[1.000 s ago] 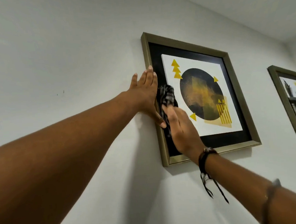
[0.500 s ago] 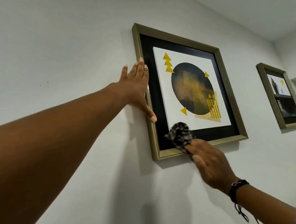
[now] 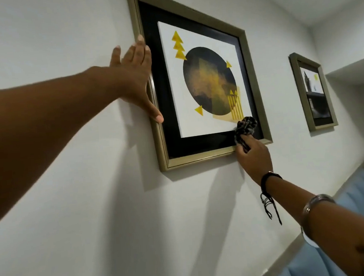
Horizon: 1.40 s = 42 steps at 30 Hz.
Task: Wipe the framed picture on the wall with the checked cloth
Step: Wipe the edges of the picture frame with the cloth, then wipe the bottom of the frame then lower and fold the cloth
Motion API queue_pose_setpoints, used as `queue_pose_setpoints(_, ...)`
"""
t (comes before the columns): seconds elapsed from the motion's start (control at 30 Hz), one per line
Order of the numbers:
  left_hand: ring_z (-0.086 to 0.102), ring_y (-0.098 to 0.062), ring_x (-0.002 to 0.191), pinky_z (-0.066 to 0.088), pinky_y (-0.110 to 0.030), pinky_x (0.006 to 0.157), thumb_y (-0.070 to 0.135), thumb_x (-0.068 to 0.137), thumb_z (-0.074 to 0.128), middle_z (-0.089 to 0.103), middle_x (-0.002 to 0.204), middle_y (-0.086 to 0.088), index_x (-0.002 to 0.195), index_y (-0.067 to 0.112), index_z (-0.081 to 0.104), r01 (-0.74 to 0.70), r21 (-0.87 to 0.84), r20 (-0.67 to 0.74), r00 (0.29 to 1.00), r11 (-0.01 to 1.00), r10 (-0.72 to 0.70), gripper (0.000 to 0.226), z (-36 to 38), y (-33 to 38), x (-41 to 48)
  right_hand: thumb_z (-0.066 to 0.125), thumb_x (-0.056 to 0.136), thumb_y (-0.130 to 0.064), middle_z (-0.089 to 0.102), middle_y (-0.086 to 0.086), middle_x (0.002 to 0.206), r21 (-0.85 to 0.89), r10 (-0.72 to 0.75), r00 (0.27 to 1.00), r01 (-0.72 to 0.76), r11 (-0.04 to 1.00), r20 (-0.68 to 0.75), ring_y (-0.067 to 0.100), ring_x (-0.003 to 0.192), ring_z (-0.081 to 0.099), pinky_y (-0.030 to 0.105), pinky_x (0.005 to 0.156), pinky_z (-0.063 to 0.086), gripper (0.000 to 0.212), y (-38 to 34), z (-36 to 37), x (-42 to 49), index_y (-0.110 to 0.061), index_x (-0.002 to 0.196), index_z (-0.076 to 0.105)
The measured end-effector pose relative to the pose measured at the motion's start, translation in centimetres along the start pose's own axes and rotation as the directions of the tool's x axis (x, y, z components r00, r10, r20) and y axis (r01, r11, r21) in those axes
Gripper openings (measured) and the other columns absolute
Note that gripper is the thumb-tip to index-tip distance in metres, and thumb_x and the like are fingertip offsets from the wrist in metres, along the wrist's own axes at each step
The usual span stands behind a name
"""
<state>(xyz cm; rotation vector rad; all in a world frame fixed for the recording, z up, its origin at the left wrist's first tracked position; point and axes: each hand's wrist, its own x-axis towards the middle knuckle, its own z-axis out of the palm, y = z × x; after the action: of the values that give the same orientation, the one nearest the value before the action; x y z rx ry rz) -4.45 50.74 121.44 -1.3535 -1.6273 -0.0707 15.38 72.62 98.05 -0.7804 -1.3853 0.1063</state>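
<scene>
A framed picture (image 3: pixel 196 78) hangs on the white wall, gold frame, black mat, a dark circle with yellow triangles. My left hand (image 3: pixel 134 76) lies flat and spread against the wall and the frame's left edge, thumb on the frame. My right hand (image 3: pixel 253 156) reaches up from below and grips a bunched black-and-white checked cloth (image 3: pixel 245 128). The cloth presses on the glass at the picture's lower right corner, over the black mat and the edge of the white print.
A second, smaller gold-framed picture (image 3: pixel 312 92) hangs further right on the same wall. A blue padded headboard (image 3: pixel 357 192) with a grey border rises at the lower right. The ceiling and a wall recess show at the upper right.
My right hand has carried the cloth from the frame's left side down to the bottom edge and then right to the lower right corner. My left hand stays braced on the left edge.
</scene>
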Motion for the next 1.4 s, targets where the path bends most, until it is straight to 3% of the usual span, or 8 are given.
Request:
queue_pose_setpoints(0.3,-0.022,-0.032,0.148,-0.014,-0.056,0.116,0.094,0.030,0.059,-0.025,0.160,-0.018,0.149,0.004,-0.021,0.016,0.018,-0.013,1.000,1.000,-0.016,0.169,-0.8,0.3,-1.4,0.058,0.086,-0.008,0.073,0.010,0.091,0.321,0.206,0.976,-0.216,0.922,0.066,0.027,0.079,0.067,0.038,0.074,0.059,0.026,-4.7,-1.7,-1.0,-0.008,0.107,0.074)
queue_pose_setpoints(0.53,0.006,-0.029,0.152,0.002,-0.055,0.122,0.079,0.073,0.051,0.007,0.164,-0.016,0.153,0.006,0.002,0.103,-0.359,-0.263,0.943,0.928,-0.206,0.120,4.3,4.0,-14.4,0.054,0.081,-0.001,0.064,0.012,0.074,0.705,0.351,0.736,-0.668,0.237,0.579,0.023,0.056,0.064,0.031,0.056,0.054,0.015,-12.4,-4.2,-11.0,-0.005,0.089,0.068)
queue_pose_setpoints(0.6,0.028,-0.027,0.146,0.020,-0.048,0.121,0.072,0.079,0.052,0.030,0.159,-0.011,0.153,0.010,0.018,0.185,-0.647,-0.166,0.912,0.740,-0.374,0.102,7.0,6.7,-21.3,0.047,0.082,-0.002,0.067,0.016,0.085,0.642,0.288,0.680,-0.732,0.227,0.674,0.024,0.067,0.067,0.034,0.065,0.053,0.025,-14.1,-4.1,-15.3,0.000,0.095,0.068)
queue_pose_setpoints(0.7,0.062,-0.016,0.111,0.048,-0.023,0.089,0.070,0.079,0.054,0.067,0.119,0.003,0.134,0.019,0.052,0.410,-0.906,0.332,0.842,0.104,-0.425,0.075,9.1,11.2,-30.6,0.043,0.075,-0.006,0.070,0.026,0.111,0.563,0.219,0.567,-0.822,0.087,0.794,0.034,0.092,0.068,0.037,0.078,0.055,0.051,-14.4,-4.8,-20.6,0.004,0.120,0.064)
queue_pose_setpoints(0.8,0.070,-0.014,0.080,0.052,-0.025,0.070,0.069,0.076,0.053,0.074,0.087,-0.003,0.096,0.026,0.071,0.560,-0.766,0.639,0.719,-0.315,-0.275,0.050,11.3,12.3,-41.7,0.050,0.074,-0.016,0.064,0.033,0.124,0.392,0.156,0.377,-0.917,-0.078,0.913,0.044,0.115,0.063,0.047,0.099,0.051,0.057,-15.6,-3.6,-30.4,0.010,0.124,0.060)
queue_pose_setpoints(0.9,0.064,-0.011,0.066,0.053,-0.025,0.059,0.047,0.089,0.058,0.070,0.075,0.000,0.091,0.025,0.072,0.587,-0.549,0.813,0.539,-0.595,-0.218,0.027,12.8,13.8,-53.5,0.051,0.086,-0.022,0.070,0.028,0.116,0.166,0.122,0.153,-0.981,-0.101,0.981,0.038,0.106,0.069,0.043,0.090,0.058,0.042,-15.3,-3.8,-42.7,0.003,0.115,0.068)
queue_pose_setpoints(1.17,0.062,-0.014,0.074,0.046,-0.024,0.053,0.020,0.092,0.064,0.070,0.090,-0.007,0.113,0.009,0.063,0.623,0.064,0.984,-0.168,-0.779,-0.054,0.024,16.2,23.2,-80.7,0.062,0.081,-0.003,0.072,0.029,0.105,-0.407,0.435,-0.364,-0.913,0.007,0.824,0.034,0.081,0.074,0.041,0.069,0.060,0.027,-13.6,-9.8,-72.1,0.001,0.106,0.070)
queue_pose_setpoints(1.4,0.069,-0.030,0.095,0.056,-0.037,0.073,0.007,0.090,0.063,0.071,0.106,-0.009,0.122,0.017,0.058,0.513,0.385,0.890,-0.428,-0.767,0.160,0.034,20.4,33.7,-97.2,0.039,0.099,0.004,0.059,0.042,0.117,-0.714,0.659,-0.600,-0.687,-0.134,0.454,0.056,0.098,0.062,0.067,0.085,0.051,0.028,-7.9,-13.6,-89.1,0.013,0.118,0.057)
